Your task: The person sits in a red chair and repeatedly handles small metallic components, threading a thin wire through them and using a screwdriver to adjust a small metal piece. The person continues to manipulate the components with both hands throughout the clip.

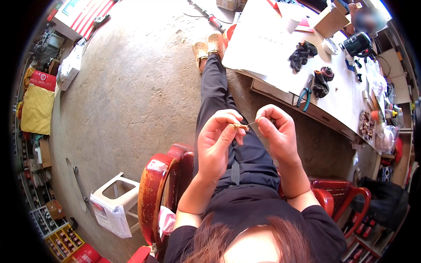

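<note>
Above my lap, my left hand [219, 142] pinches a small brownish-gold piece [240, 126] between thumb and forefinger; its exact kind is too small to make out. Close beside it, my right hand [279, 133] has thumb and forefinger closed on a thin, wire-like piece [252, 123] that points toward the gold piece. Whether the two pieces touch, I cannot tell. Something small and dark brown shows behind the right fingertips, partly hidden by them. Both forearms come up from the lower part of the picture, over dark trousers.
The white-topped table [258, 52] at right bears dark gloves [302, 55], pliers [305, 93], a black kettle [357, 44] and a cardboard box [331, 21]. A red wooden chair [153, 188] and a white stool [115, 197] stand at left. A person sits beyond the table.
</note>
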Motion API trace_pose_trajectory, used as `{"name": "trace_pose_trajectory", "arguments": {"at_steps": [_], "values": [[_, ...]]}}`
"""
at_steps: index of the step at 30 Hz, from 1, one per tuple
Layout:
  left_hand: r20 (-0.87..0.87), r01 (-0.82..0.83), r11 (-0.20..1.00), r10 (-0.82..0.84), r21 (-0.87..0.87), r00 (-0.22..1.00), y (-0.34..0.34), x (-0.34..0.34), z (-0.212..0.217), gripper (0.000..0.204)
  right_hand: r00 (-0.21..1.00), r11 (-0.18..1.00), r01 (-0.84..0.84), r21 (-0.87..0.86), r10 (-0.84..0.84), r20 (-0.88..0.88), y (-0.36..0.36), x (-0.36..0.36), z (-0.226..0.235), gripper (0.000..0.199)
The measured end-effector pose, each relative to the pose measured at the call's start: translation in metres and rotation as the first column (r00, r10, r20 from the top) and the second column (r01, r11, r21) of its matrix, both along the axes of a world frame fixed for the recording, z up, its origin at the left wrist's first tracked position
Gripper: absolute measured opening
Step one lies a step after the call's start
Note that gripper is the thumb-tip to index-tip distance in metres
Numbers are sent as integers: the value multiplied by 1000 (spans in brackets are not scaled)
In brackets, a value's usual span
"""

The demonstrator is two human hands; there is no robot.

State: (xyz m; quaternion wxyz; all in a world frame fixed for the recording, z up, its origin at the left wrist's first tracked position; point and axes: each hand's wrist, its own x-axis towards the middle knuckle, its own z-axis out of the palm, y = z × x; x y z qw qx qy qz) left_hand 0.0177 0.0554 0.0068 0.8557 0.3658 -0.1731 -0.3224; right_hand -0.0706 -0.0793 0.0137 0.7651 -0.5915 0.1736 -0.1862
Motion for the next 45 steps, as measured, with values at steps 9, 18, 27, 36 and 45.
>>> {"name": "trace_pose_trajectory", "arguments": {"at_steps": [9, 18, 27, 36, 45], "values": [[635, -204, 927, -44, 313, 771, 4, 5, 9, 8, 997, 968, 71, -239, -77, -18, -10, 5, 15, 9], [531, -398, 876, 208, 272, 821, -1, 6, -2, 4, 999, 811, 42, -583, -48, 6, 23, -6, 14, 10], [459, -31, 927, -155, 373, 875, 9, 11, 5, 6, 997, 978, -55, -199, 44, -60, -5, 7, 11, 7], [681, -427, 838, 93, 340, 726, 1, 9, 4, 5, 998, 659, 70, -749, -50, 49, 12, -1, 13, 16], [360, 64, 951, -176, 302, 916, 9, 13, 0, 7, 990, 979, -137, -147, 137, -9, -4, -3, 2, 8]]}}
